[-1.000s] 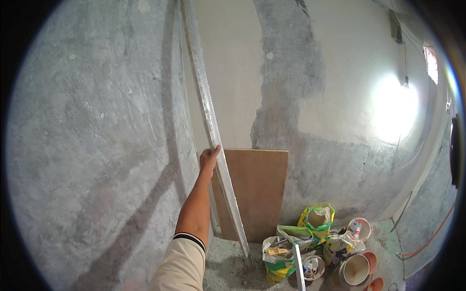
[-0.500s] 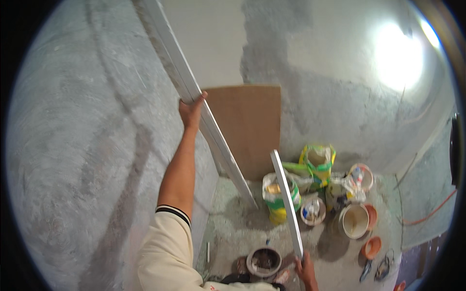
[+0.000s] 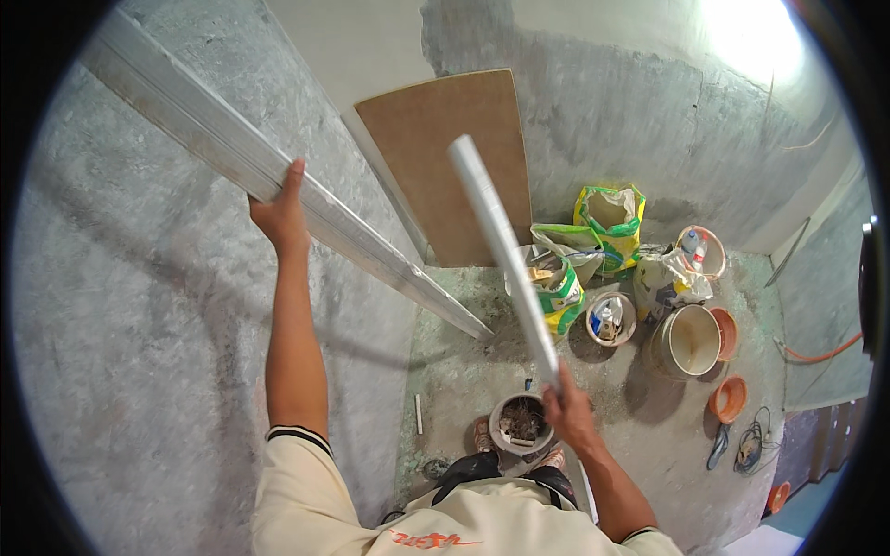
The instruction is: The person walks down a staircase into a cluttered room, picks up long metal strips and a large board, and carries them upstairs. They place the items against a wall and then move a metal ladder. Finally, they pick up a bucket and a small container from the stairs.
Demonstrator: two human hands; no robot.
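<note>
Left hand (image 3: 281, 215) grips a long bar (image 3: 334, 222) across its edges, right hand (image 3: 568, 410) a slim bar (image 3: 507, 255), room between.

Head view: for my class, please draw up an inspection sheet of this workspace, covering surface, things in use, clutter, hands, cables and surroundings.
Surface: grey floor, stained and dusty-looking.
Things in use: a long silver bar, slanting, its lower end at the floor; a pale bar, its upper end raised.
Clutter: open bags, buckets and an orange tub, mostly to the right.
Hands: left hand grips the long silver bar; right hand grips the pale bar.
Cables: dark coiled cable, lower right; orange cable or hose by the right wall.
Surroundings: patchy grey walls; brown board leaning at the back; bright light, upper right.
</note>
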